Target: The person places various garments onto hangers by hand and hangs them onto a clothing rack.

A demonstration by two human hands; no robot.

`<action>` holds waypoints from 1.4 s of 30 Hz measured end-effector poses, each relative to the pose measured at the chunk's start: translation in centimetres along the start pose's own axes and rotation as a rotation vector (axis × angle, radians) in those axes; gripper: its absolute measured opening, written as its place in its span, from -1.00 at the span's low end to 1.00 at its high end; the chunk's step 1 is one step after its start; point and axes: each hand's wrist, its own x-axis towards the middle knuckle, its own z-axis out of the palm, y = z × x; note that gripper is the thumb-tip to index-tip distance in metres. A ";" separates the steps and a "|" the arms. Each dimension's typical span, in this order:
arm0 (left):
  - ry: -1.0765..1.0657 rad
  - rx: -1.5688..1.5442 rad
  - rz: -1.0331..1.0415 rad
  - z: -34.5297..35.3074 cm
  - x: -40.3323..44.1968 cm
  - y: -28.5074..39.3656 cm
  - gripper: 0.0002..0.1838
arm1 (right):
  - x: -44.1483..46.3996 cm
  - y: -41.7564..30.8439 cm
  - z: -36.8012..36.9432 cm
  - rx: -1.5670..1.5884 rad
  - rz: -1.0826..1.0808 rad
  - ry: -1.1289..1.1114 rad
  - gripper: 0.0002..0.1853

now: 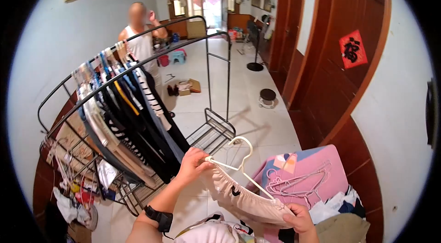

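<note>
Beige elastic-waist trousers [243, 199] hang from a cream hanger [245, 149] in front of me. My left hand [195, 162] pinches the waistband's left end at the hanger's clip. Around the waistband's right end, close to the hanger's other end, my right hand [299, 217] is closed. The hanger's hook points up between my hands. A black mark or small bow shows on the waistband. Below the trousers lies a heap of light clothes [206, 231]. Pink hangers [301, 185] rest on a pink cloth-covered surface [333, 165] to the right.
A black clothes rack [218, 36] stands ahead and left, with many hung garments [124, 110]. Behind it stands a person [140, 43]. Folded clothes [344, 229] lie at the lower right. A round stool [267, 96] is near the doors [344, 59].
</note>
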 end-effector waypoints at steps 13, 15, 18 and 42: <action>-0.112 0.053 -0.132 0.8 -4.5 0.6 -0.52 | 8.6 -5.0 2.4 -0.107 -0.183 0.075 -0.79; -0.118 0.004 -0.132 1.2 -4.1 -0.4 -0.53 | 10.3 -5.9 2.8 -0.097 -0.205 0.071 -0.78; -0.197 -0.045 -0.139 2.4 -3.7 -2.2 -0.54 | 13.7 -7.2 3.6 -0.082 -0.234 0.083 -0.79; -0.350 -0.339 -0.412 -5.7 -1.9 -20.8 -0.56 | 54.6 -12.8 16.1 -0.239 -0.500 0.124 -0.85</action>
